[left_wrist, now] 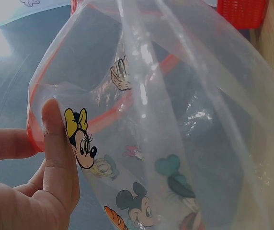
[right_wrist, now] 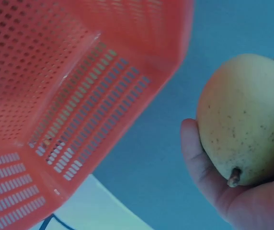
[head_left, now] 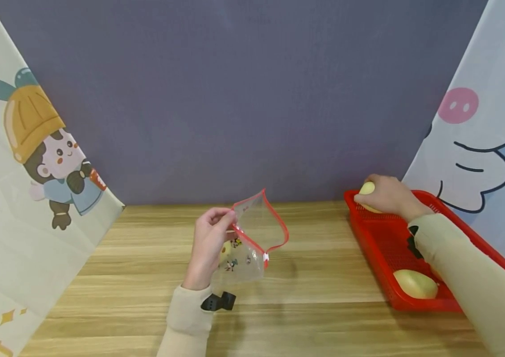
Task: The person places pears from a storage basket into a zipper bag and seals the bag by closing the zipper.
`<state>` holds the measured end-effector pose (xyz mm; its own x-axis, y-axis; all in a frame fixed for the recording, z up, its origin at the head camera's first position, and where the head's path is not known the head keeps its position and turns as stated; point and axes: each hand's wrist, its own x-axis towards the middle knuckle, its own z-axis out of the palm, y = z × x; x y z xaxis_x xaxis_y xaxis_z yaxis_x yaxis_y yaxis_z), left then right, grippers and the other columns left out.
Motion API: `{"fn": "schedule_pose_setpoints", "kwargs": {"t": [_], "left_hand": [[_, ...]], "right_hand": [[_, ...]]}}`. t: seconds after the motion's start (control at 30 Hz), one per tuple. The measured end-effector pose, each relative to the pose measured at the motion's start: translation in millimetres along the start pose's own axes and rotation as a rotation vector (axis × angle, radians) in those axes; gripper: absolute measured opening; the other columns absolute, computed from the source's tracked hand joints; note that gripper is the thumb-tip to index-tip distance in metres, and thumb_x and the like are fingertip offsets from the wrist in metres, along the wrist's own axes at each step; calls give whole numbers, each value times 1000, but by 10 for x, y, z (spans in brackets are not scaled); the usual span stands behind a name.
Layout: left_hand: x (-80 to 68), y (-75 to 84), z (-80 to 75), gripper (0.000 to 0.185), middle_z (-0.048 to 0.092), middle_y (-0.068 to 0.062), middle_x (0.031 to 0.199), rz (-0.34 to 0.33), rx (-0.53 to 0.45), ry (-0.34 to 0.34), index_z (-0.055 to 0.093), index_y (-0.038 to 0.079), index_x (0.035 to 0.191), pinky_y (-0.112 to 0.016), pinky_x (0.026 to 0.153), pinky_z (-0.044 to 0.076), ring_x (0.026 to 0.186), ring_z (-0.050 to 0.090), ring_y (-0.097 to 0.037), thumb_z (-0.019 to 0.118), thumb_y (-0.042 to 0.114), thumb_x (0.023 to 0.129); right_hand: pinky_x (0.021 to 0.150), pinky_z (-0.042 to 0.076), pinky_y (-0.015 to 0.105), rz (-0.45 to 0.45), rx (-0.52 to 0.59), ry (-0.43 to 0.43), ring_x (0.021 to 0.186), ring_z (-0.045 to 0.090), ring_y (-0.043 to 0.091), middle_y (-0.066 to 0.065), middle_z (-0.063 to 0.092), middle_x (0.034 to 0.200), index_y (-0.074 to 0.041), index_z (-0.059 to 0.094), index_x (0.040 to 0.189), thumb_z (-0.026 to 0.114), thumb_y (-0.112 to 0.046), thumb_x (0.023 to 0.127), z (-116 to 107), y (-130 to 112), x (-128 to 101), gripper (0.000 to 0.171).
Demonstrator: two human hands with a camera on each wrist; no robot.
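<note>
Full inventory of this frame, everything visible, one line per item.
zip bag: 1, clear with red zip edge and cartoon prints, held open above the table, centre.
pear in bag: 1, yellow, seen through the bag beside the left hand.
basket: 1, red perforated plastic, on the table at right.
pear in hand: 1, yellow-green with a stem, lifted at the basket's far end.
pear in basket: 1, yellow, near end of the basket.
table: 1, light wood.
backdrop: 1, grey-purple, behind the table.
cartoon curtains: 2, pale, left and right sides.
left hand: pinches the bag's rim.
right hand: grips the pear.
</note>
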<state>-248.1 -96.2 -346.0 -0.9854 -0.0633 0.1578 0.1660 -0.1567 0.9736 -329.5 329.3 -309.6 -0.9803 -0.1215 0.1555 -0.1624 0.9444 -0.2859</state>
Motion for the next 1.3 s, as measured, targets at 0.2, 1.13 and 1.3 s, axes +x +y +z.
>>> {"fn": "schedule_pose_setpoints", "kwargs": {"t": [0.2, 1.13, 1.3], "left_hand": [[-1, 9, -2, 14, 64, -17, 97, 9, -3, 1, 65, -3, 110, -34, 71, 64, 75, 66, -20, 64, 5, 99], [2, 0, 2, 14, 64, -15, 94, 16, -1, 3, 65, -3, 110, -35, 71, 64, 77, 67, -26, 64, 5, 99], [-5, -3, -7, 14, 64, -15, 95, 12, -2, 2, 64, -3, 111, -35, 71, 64, 76, 67, -23, 64, 6, 99]], "right_hand": [[61, 46, 36, -32, 11, 49, 78, 56, 29, 11, 62, 90, -3, 61, 107, 65, -38, 87, -17, -144, 8, 41], [57, 47, 32, -176, 113, 94, 76, 55, 25, 9, 63, 98, -4, 63, 117, 70, -26, 79, 112, -833, -164, 44], [57, 47, 32, -196, 127, 98, 77, 55, 24, 7, 63, 97, -6, 64, 116, 71, -27, 79, 144, -949, -196, 43]]}}
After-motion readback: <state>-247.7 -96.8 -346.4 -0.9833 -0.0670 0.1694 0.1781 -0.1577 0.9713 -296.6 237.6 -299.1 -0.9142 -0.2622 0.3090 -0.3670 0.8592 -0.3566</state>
